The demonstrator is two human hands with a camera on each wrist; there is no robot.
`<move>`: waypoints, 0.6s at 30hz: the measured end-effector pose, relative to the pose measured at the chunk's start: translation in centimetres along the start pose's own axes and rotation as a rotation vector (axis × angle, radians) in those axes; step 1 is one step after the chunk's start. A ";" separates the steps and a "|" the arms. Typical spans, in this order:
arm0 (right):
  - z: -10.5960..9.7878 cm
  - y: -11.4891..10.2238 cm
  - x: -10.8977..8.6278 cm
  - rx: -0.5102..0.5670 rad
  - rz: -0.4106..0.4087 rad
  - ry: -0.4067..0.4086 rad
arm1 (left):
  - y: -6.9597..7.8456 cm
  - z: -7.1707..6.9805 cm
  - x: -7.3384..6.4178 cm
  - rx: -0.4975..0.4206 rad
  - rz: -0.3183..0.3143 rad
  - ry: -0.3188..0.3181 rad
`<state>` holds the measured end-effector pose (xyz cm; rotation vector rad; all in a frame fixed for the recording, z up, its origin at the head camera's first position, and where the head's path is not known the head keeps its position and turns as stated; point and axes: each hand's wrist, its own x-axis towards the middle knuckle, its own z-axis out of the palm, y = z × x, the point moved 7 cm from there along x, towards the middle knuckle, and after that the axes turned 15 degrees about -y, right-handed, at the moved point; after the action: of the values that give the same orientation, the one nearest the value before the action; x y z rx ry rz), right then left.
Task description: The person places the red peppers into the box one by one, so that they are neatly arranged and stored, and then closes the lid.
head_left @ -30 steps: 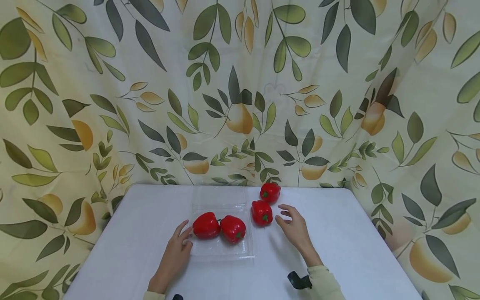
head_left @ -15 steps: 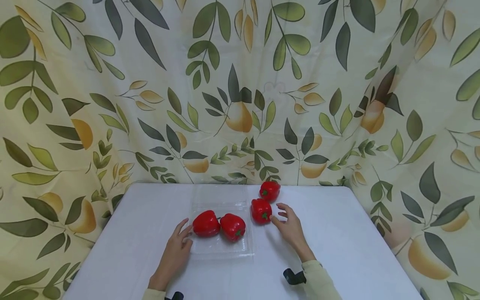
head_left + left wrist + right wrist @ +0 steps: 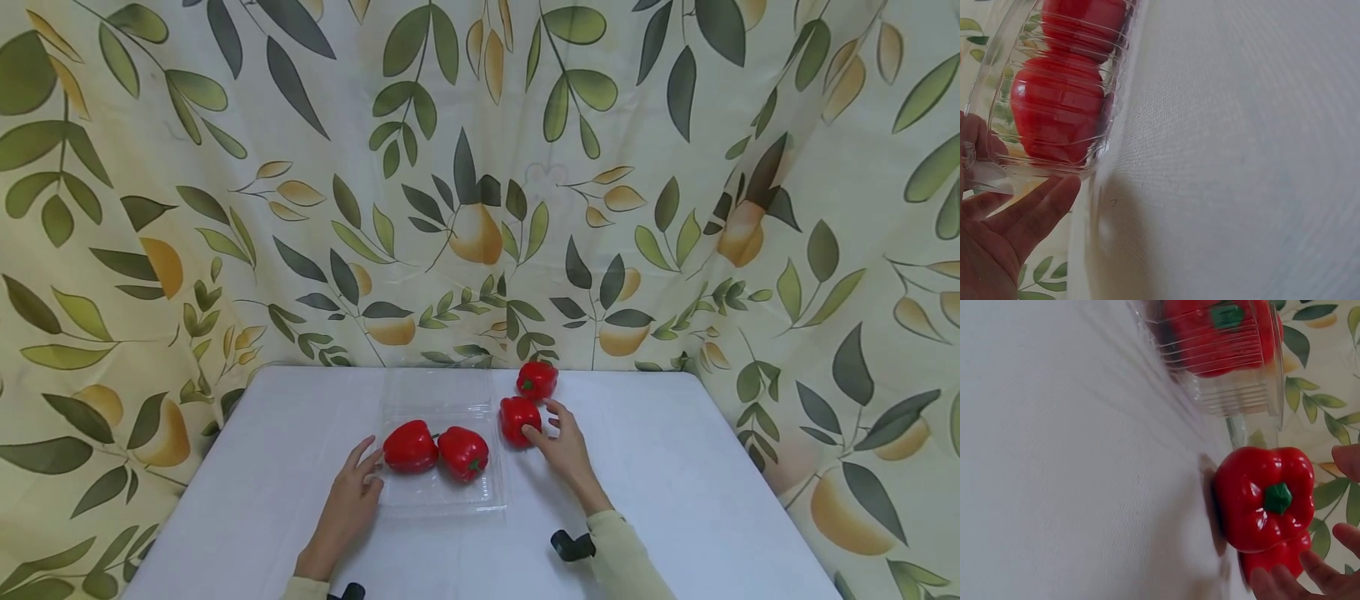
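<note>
In the head view, a clear plastic clamshell container (image 3: 420,502) lies unfolded on the table with two red bell peppers inside, one left (image 3: 410,447) and one right (image 3: 463,454). My left hand (image 3: 347,504) rests at the container's left side, fingers relaxed; the left wrist view shows fingertips (image 3: 1071,185) at its clear wall. Right of the container lies a third red pepper (image 3: 515,414). My right hand (image 3: 566,454) is spread around its right side, thumb overlapping it in the head view; the right wrist view shows fingers (image 3: 1350,537) unclosed beside its green stem (image 3: 1277,498).
A fourth red pepper (image 3: 537,380) lies just behind the third one, near the table's back edge. The container's clear lid (image 3: 438,390) extends toward that edge. White cloth covers the table (image 3: 690,500), and a leaf-patterned curtain (image 3: 480,167) hangs behind.
My right hand has moved left to the third pepper, its thumb now in front of it. The left hand stays at the container. The peppers have not visibly moved.
</note>
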<state>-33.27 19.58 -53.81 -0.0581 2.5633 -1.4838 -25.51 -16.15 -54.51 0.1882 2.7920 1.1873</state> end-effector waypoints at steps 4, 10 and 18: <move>0.4 0.0 0.2 0.019 0.007 0.001 | -0.1 0.1 -0.1 0.006 0.002 0.003; 1.3 0.6 0.4 0.035 0.038 0.002 | -0.4 0.3 -0.3 0.011 -0.005 0.000; 1.6 0.7 1.1 0.058 0.069 -0.005 | -0.2 0.3 -0.2 0.015 0.006 0.008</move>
<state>-34.04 18.45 -55.29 0.0347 2.4905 -1.5288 -25.32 -16.14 -54.85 0.1940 2.8104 1.1707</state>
